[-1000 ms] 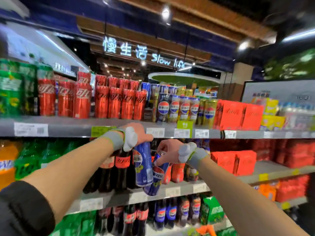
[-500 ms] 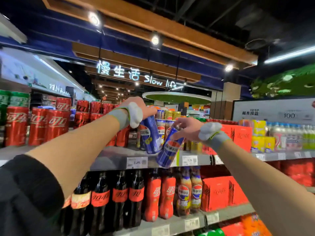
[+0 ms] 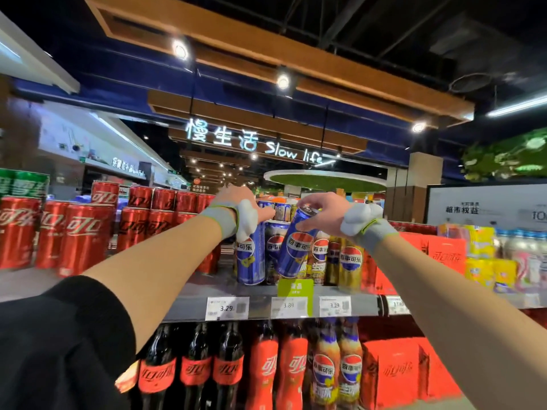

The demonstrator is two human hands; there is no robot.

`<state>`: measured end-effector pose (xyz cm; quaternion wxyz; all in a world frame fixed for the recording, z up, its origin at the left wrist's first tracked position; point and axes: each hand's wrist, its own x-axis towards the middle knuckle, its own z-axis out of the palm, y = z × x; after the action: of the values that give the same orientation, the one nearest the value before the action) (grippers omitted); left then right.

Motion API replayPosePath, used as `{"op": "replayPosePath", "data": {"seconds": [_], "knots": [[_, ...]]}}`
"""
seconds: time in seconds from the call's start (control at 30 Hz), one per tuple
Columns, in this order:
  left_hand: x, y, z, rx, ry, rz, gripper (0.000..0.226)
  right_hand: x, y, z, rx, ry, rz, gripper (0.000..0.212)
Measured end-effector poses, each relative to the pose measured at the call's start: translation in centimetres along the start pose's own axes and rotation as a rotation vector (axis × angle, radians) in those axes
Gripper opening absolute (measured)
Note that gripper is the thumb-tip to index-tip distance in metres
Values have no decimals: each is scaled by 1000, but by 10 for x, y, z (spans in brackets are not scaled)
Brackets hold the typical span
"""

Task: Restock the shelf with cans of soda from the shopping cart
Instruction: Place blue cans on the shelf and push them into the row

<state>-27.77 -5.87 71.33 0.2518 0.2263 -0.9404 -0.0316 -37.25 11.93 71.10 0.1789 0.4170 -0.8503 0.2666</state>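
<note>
Two cans, centre frame, at the shelf (image 3: 183, 306). Left hand (image 3: 236, 202) grips the upright can (image 3: 250, 255); right hand (image 3: 322, 214) pinches the tilted can (image 3: 296, 247).

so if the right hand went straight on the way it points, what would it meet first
Likely the dark can standing right behind the tilted blue can that the right hand holds; the left hand, gripping an upright can, is close beside it, but depth is unclear.
</note>
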Motion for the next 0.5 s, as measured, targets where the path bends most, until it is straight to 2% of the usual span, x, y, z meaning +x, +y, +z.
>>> {"op": "replayPosePath", "data": {"seconds": [0.13, 0.2, 0.3, 0.37, 0.43, 0.5], "knots": [[4, 1, 4, -26, 13, -20, 49, 7, 1, 14, 48, 5, -20, 57], [5, 3, 4, 19, -12, 2, 38, 11, 1, 19, 51, 6, -24, 56], [13, 3, 17, -28, 130, -42, 68, 17, -1, 25, 26, -18, -22, 55], [17, 5, 20, 1, 193, -55, 79, 19, -2, 29, 23, -38, -28, 55], [19, 5, 19, 77, 141, -37, 71, 19, -1, 32, 14, -49, -43, 54], [16, 6, 14, 93, 75, -23, 76, 19, -1, 35, 11, -57, -49, 55]]}}
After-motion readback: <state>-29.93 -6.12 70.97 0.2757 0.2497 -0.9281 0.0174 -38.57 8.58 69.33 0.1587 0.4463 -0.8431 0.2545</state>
